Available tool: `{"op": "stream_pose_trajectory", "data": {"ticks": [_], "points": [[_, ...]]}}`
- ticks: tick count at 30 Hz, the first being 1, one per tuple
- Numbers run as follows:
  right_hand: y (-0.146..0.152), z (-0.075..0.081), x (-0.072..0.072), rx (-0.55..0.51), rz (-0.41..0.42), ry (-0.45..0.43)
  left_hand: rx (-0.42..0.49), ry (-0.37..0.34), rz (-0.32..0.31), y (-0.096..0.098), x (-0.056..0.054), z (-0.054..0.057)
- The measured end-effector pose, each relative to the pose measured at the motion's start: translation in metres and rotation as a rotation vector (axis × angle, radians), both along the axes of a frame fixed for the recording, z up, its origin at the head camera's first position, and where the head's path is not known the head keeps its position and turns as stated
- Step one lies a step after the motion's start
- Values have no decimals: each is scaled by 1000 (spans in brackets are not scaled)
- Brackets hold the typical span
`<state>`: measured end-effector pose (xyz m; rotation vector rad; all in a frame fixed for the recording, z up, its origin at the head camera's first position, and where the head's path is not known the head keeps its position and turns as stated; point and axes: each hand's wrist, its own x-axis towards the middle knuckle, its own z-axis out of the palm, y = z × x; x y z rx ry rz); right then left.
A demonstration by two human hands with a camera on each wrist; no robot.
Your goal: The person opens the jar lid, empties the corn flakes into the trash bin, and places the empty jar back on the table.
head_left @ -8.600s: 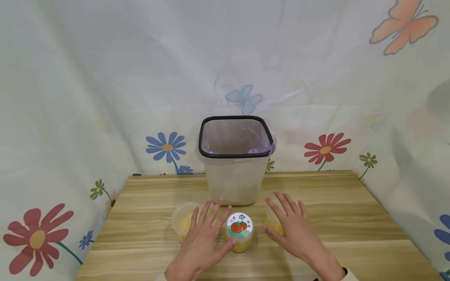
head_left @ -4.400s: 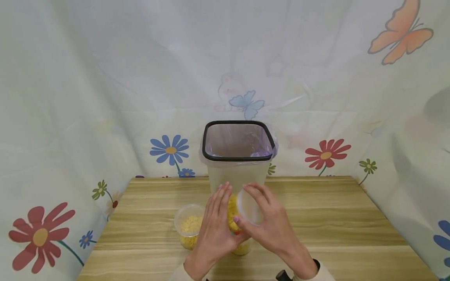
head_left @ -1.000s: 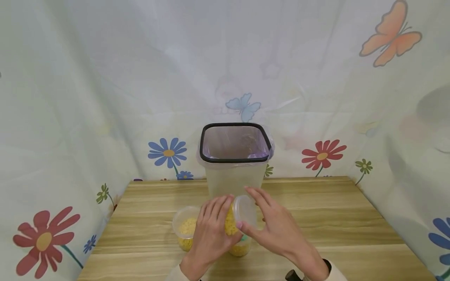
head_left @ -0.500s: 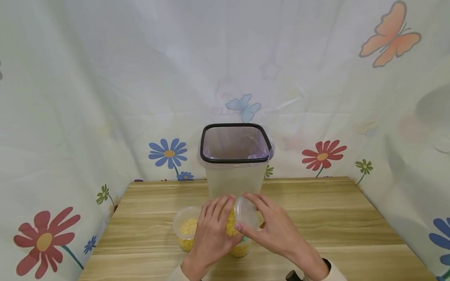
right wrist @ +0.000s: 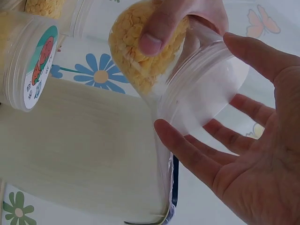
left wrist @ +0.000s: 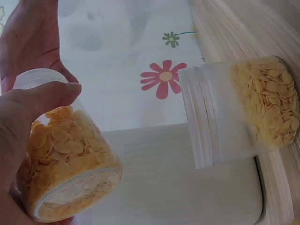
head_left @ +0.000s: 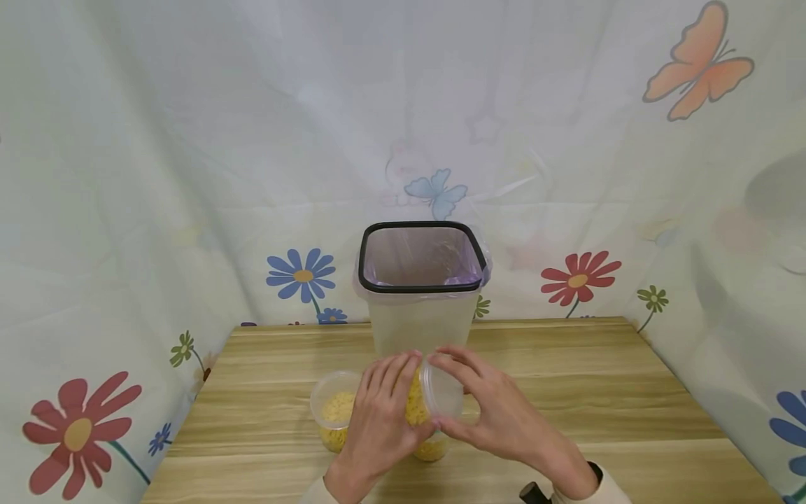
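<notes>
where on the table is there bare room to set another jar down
The widest bare patch of the wood-grain table lies right of the trash bin and right hand, reaching the right edge. Another lies between the leftmost flake jar and the left edge. Crowded: before the bin, where the left hand, tilted jar and tomato-lidded jar cluster.

Glossy plastic jar, matt bin, seemingly wooden tabletop

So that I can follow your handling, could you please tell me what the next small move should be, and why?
Probably a gentle twist of the clear lid with the right hand: that hand is curled around its edge, the left hand grips the tilted jar, and the lid appears to be on, with yellow flakes inside.
</notes>
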<state>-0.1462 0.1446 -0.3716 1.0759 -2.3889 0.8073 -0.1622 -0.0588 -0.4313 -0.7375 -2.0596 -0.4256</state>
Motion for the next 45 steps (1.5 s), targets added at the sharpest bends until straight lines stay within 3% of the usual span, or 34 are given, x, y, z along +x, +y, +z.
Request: {"op": "stream_pose_trajectory", "data": {"ticks": [6,20,24,29,35,41,45], "points": [[2,0,0,76,45,85,7,-4,5,-1,1,-1],[2,-1,2,60,94,1,13,-23,2,-3,1,-1],[-1,2,5,32,22,-14,15,-37,3,-4,1,-1],[-8,5,9,-34,-155,-5,26,-26,-1,-3,0,1],[-16,7,14,-35,-320,-131,26,-3,11,0,-1,3],[-24,3,12,-23,-405,-229,16,-19,16,0,0,3],[-26,0,10,-29,-419,-220,12,-22,11,0,0,2]]}}
